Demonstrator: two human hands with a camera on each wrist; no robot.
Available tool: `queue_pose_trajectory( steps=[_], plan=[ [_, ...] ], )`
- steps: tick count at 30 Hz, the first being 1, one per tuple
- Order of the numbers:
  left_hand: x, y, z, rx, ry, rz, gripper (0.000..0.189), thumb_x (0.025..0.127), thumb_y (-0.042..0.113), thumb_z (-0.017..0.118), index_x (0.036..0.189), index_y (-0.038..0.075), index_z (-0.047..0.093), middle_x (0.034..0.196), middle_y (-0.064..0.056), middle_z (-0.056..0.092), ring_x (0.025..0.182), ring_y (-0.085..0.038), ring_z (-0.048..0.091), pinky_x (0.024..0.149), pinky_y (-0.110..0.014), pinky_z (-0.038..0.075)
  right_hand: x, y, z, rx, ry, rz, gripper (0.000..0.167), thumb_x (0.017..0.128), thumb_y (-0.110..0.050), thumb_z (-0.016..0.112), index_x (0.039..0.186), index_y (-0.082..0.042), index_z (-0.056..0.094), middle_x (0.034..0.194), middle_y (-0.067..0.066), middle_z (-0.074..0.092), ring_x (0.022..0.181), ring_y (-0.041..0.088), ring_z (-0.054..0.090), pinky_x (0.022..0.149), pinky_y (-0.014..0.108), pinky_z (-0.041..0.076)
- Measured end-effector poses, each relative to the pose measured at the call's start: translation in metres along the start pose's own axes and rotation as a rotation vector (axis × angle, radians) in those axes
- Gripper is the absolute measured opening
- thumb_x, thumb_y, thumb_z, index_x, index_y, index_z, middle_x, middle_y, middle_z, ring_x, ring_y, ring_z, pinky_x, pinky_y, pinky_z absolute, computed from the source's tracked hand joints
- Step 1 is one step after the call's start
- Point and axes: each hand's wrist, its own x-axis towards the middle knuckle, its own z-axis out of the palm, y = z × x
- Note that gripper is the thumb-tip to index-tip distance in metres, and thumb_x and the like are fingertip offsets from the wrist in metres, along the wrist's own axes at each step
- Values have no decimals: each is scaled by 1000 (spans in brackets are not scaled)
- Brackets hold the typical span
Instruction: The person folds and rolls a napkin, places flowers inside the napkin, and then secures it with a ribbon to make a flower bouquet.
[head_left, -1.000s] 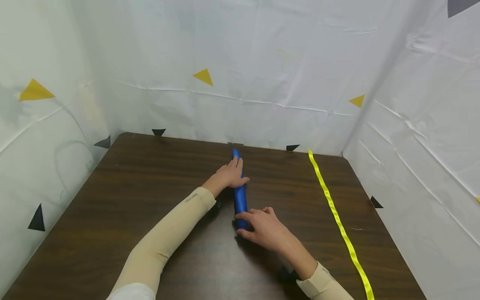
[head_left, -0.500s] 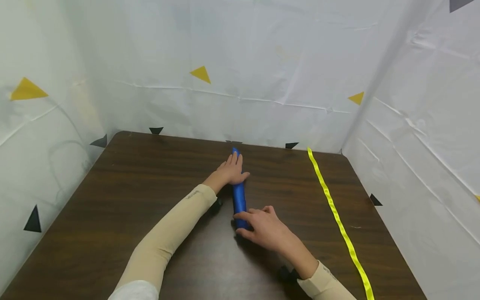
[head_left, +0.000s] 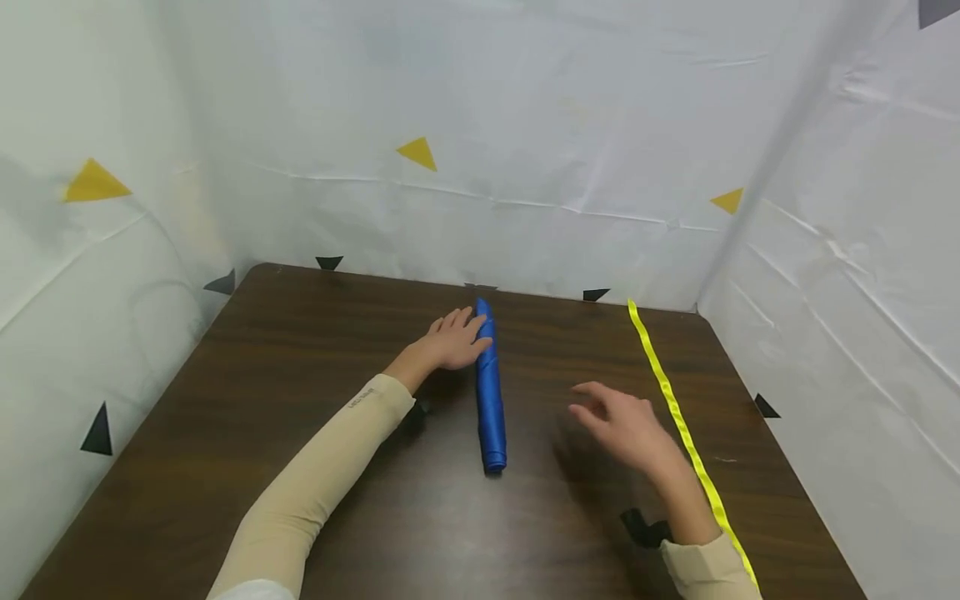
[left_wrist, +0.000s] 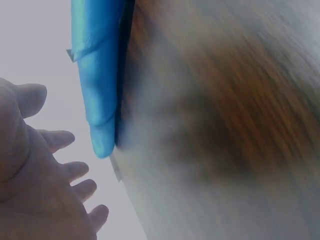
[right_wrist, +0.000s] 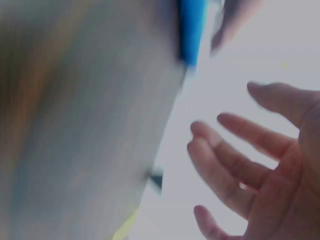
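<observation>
A blue rolled-up sheet (head_left: 491,408), smooth and shiny, lies lengthwise in the middle of the brown table (head_left: 337,350); its near end shows the coiled layers. My left hand (head_left: 452,340) is spread beside the roll's far half, its thumb and forefinger overlapping the roll in the head view. In the left wrist view a gap shows between that hand (left_wrist: 40,165) and the roll (left_wrist: 97,65). To the right, my right hand (head_left: 626,425) hovers over the table with loosely bent fingers and holds nothing. The right wrist view shows its fingers (right_wrist: 232,170) apart.
A long yellow ribbon (head_left: 667,396) runs along the table's right side, partly behind the right forearm. White sheeting (head_left: 525,108) with yellow and black triangles walls the table at the back and both sides.
My right hand has left the roll's near end and moved right, towards the yellow ribbon. The left hand has shifted slightly left off the roll, uncovering more of it.
</observation>
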Motion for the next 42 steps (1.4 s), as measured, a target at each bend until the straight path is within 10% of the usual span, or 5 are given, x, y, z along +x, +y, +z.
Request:
queue_pose_trajectory(
  steps=[8, 15, 21, 29, 42],
  plan=[
    [-10, -7, -15, 3, 18, -13, 61, 117, 42, 34, 171, 16, 28, 179, -17, 19, 167, -39, 15, 133, -60, 15, -1, 95, -50, -41, -60, 370, 63, 112, -35, 52, 152, 12, 44, 141, 41, 57, 120, 56, 62, 94, 76, 48],
    [-13, -4, -19, -15, 9, 29, 61, 115, 40, 44, 170, 16, 31, 178, -18, 21, 166, -40, 16, 133, -62, 14, 0, 128, -42, -13, -122, 502, 52, 109, -31, 56, 125, 19, 56, 96, 25, 63, 84, 37, 62, 72, 50, 56],
    [-17, 7, -26, -5, 35, 83, 62, 115, 41, 45, 170, 17, 32, 178, -17, 21, 166, -39, 15, 132, -63, 13, 1, 134, -32, -6, -132, 493, 56, 107, -27, 63, 137, 19, 54, 106, 29, 67, 87, 37, 65, 76, 53, 57],
    [-24, 24, -35, 16, 49, 133, 62, 114, 44, 46, 169, 19, 33, 177, -18, 22, 165, -40, 16, 131, -64, 14, 5, 135, -29, 143, -139, 489, 35, 103, -16, 61, 70, -7, 58, 63, -2, 44, 61, 17, 45, 60, 33, 42],
    [-31, 52, -46, -59, -14, 263, 60, 115, 43, 45, 169, 17, 35, 174, -14, 34, 163, -37, 27, 130, -64, 23, 15, 100, -54, 361, -84, 254, 29, 113, -15, 50, 122, 12, 55, 89, 13, 65, 80, 25, 65, 71, 36, 54]
  ],
)
